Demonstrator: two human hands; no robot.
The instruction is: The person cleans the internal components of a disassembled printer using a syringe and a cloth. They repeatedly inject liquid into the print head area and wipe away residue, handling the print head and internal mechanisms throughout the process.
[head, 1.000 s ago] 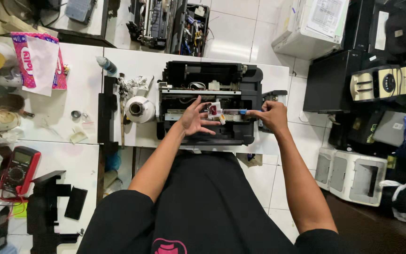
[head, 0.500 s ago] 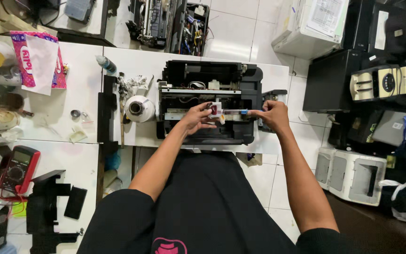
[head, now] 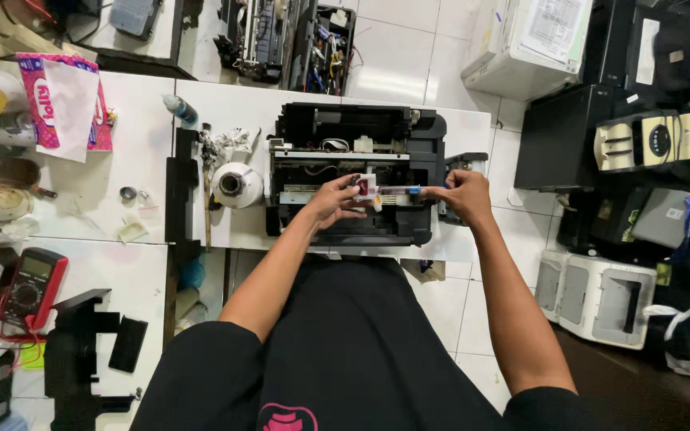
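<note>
An opened black printer (head: pixel 357 172) with its cover off sits on a white table (head: pixel 457 247) in front of me. My left hand (head: pixel 335 201) pinches a small white and red part (head: pixel 366 187) over the middle of the printer. My right hand (head: pixel 461 194) grips the right end of a thin strip with a blue tip (head: pixel 406 191) that runs between both hands, near the printer's right side.
A white tape roll (head: pixel 236 184) and crumpled tissue lie left of the printer. A red multimeter (head: pixel 29 289) and a pink packet (head: pixel 61 100) sit on the left tables. Other printers (head: pixel 596 295) stand on the tiled floor at right, another dismantled unit (head: pixel 289 40) behind.
My left hand has closed from spread fingers onto the small part and shifted slightly right. My right hand has stayed at the printer's right side.
</note>
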